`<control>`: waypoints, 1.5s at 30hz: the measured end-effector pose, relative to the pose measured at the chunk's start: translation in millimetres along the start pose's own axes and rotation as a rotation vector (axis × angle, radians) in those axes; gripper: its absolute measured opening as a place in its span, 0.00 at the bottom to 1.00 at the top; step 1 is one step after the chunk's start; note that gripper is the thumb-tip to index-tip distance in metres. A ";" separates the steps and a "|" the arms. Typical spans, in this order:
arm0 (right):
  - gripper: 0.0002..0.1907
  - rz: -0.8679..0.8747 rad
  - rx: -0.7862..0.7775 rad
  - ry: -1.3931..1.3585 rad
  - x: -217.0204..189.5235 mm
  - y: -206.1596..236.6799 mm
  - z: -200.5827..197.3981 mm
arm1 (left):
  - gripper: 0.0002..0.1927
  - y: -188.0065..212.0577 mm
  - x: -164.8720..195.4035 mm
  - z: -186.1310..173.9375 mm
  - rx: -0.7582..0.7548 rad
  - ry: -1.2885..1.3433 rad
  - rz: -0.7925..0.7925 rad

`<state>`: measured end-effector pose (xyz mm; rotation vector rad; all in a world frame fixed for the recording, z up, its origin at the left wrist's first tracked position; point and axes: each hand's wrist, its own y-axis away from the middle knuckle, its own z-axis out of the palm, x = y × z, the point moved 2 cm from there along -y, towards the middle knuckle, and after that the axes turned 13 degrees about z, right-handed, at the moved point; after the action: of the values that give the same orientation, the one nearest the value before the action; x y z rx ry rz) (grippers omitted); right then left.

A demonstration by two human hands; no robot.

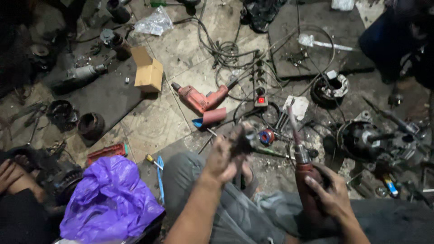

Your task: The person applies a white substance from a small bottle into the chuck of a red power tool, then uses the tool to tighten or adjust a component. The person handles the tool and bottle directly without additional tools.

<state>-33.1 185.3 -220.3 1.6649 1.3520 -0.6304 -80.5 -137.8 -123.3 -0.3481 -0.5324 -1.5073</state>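
1. Both forearms are bare; no sleeve reaches into view on either arm.
2. The left hand (224, 156) wears no glove, ring or watch, and its fingers and palm look smudged with dark grime.
3. The right hand (332, 192) is likewise ungloved, with no band at the wrist.
4. The legs are covered by grey-green trousers (185, 174) of creased cloth, folded at the bent knee.

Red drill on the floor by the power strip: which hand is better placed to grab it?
Probably left. The left hand is raised nearer the red drill, though it grips a small dark part. The right hand is wrapped around another drill, farther away.
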 end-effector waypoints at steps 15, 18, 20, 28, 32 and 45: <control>0.34 0.042 0.012 -0.023 31.3 -21.4 -2.4 | 0.21 23.4 -9.3 45.7 -0.022 0.067 -0.207; 0.33 0.014 0.033 0.056 26.8 -16.3 -4.5 | 0.21 24.3 -13.1 38.8 0.036 0.045 -0.218; 0.33 0.023 0.041 0.046 21.9 -12.7 -5.2 | 0.23 21.4 -11.8 35.3 -0.112 0.100 -0.164; 0.33 0.057 0.014 0.023 2.9 -9.2 -3.1 | 0.21 17.0 -11.7 28.2 0.033 -0.039 -0.116; 0.33 0.031 0.010 -0.055 3.6 -7.9 -2.7 | 0.21 17.8 -9.6 31.3 0.093 -0.064 -0.174; 0.34 -0.020 0.023 -0.126 13.0 -0.1 -16.9 | 0.19 10.4 -14.5 20.0 0.046 -0.026 -0.146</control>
<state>-31.9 206.4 -222.7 1.6037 1.2767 -0.7527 -72.2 -114.4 -113.1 -0.2980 -0.6230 -1.6300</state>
